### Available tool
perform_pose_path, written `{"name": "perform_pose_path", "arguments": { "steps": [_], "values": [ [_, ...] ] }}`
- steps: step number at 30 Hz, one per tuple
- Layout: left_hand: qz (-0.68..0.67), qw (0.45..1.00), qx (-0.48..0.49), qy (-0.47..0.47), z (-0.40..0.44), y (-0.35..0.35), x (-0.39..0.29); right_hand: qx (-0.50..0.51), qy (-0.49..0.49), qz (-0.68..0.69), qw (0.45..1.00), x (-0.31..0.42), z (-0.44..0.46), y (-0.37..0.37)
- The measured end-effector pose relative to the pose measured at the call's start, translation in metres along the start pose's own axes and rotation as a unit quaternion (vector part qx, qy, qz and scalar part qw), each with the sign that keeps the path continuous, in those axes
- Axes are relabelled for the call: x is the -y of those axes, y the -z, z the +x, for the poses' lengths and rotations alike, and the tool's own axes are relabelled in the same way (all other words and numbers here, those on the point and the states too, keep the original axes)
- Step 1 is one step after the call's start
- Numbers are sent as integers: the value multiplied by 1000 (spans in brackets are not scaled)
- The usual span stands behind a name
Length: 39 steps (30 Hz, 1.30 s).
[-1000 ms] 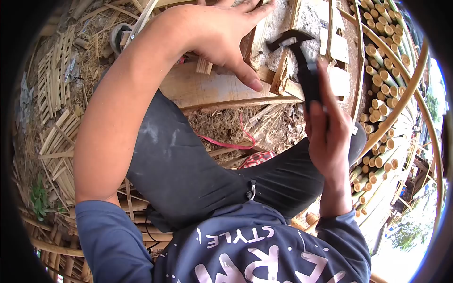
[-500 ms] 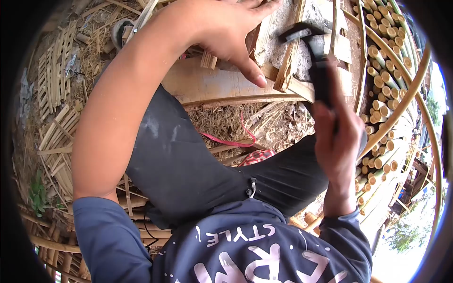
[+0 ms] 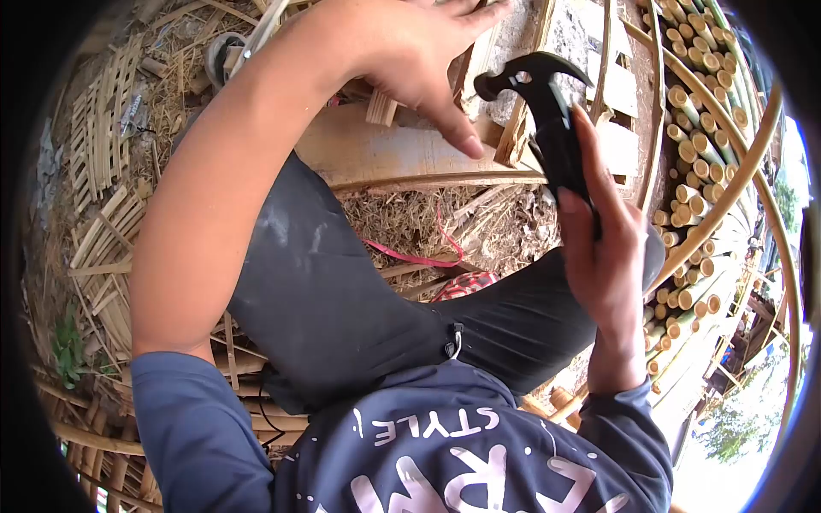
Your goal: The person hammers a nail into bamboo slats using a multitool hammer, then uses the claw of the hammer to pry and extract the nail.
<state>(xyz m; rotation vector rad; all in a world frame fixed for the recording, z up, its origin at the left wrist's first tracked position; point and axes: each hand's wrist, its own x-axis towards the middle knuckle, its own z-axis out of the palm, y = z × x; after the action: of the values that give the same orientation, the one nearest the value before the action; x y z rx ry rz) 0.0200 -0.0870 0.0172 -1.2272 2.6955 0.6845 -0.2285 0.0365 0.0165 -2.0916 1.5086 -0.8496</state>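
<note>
My right hand (image 3: 603, 231) is wrapped around the dark handle of a black claw hammer (image 3: 556, 128). The hammer is raised, its striking face to the left and its claw to the right. My left hand (image 3: 428, 64) reaches across the top of the view with thumb and fingers spread, over the wooden work surface; part of it runs out at the top edge. Its thumb points towards a wooden strip (image 3: 515, 135) beside the hammer. A wooden board (image 3: 376, 154) lies below the left hand, in front of my knees. What lies under the palm is hidden.
Stacked cut bamboo poles (image 3: 697, 171) fill the right side, with a long curved pole (image 3: 727, 201) crossing them. Split bamboo lattice (image 3: 103, 128) and loose strips lie on the left. A pink ribbon (image 3: 410, 256) lies on the straw-covered ground between my legs.
The hammer, blurred before, now shows sharply, with its head turned and a little lower. My right hand has shifted slightly, while the left hand stays in place.
</note>
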Motion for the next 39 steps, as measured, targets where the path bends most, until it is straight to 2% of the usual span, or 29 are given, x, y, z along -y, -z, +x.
{"name": "perform_pose_path", "arguments": {
  "steps": [1,2,5,6,9,10,12,14,15,16,17,18,19,21,22,23,24,26,28,29,31,32,34,36,37,38,39],
  "values": [
    [5,1000,-3,-3,2,-1,2,37,-5,-24,999,3,-1,3],
    [10,1000,-7,-6,3,-3,3,24,-13,-7,1000,8,-2,6],
    [10,1000,-4,-24,14,-14,15,-73,27,38,996,1,-3,-4],
    [13,1000,8,-20,18,-15,17,31,71,-53,996,-5,3,4],
    [-13,999,27,-17,16,-9,18,38,29,-3,999,-7,1,1],
    [-43,999,21,-19,7,-2,15,-46,-15,72,996,-2,-3,4],
    [-32,998,45,-11,3,5,3,-51,-66,90,992,6,-12,7],
    [-17,996,82,8,13,6,2,87,-21,-10,996,-2,0,5],
    [79,995,-46,-35,27,-25,18,105,-12,-30,994,-2,0,9],
    [189,962,-191,-50,40,-56,35,60,-21,-8,998,-1,-1,13],
    [275,905,-323,-35,54,-87,52,-16,-26,32,999,-3,1,15],
    [147,971,-186,-29,28,-51,31,-78,-23,61,995,-5,3,11],
    [95,989,-108,-27,25,-36,27,-140,8,157,978,-15,0,1],
    [-12,999,47,3,19,-6,17,-30,8,38,999,-14,1,2],
    [22,1000,6,7,8,-11,8,24,18,-21,999,-13,0,3],
    [16,1000,-3,-12,7,-12,4,44,4,-19,999,-7,0,5],
    [11,999,-12,-31,5,-13,0,1,2,26,1000,-3,0,5],
    [-32,998,52,-1,13,0,11,-112,10,154,982,1,3,1],
    [-38,997,68,4,22,-6,12,-165,17,180,970,2,16,-2],
    [-17,1000,11,-20,16,-16,13,-192,22,192,962,3,23,-3],
    [2,998,-44,-49,11,-22,12,-145,-15,153,977,-1,34,11],
    [5,998,-46,-50,11,-22,12,-122,-34,140,982,-2,38,17],
    [0,999,-27,-31,8,-14,5,-99,-34,201,974,-8,42,21],
    [-16,1000,-7,-21,1,-3,-2,-110,-47,235,965,-9,37,9],
    [51,995,-81,-20,8,-16,5,-107,-41,159,981,-11,29,-4],
    [116,981,-154,-10,16,-29,12,21,-69,111,991,-8,28,6],
    [256,918,-304,0,49,-84,40,61,-61,77,993,-6,24,9]
  ]
}}
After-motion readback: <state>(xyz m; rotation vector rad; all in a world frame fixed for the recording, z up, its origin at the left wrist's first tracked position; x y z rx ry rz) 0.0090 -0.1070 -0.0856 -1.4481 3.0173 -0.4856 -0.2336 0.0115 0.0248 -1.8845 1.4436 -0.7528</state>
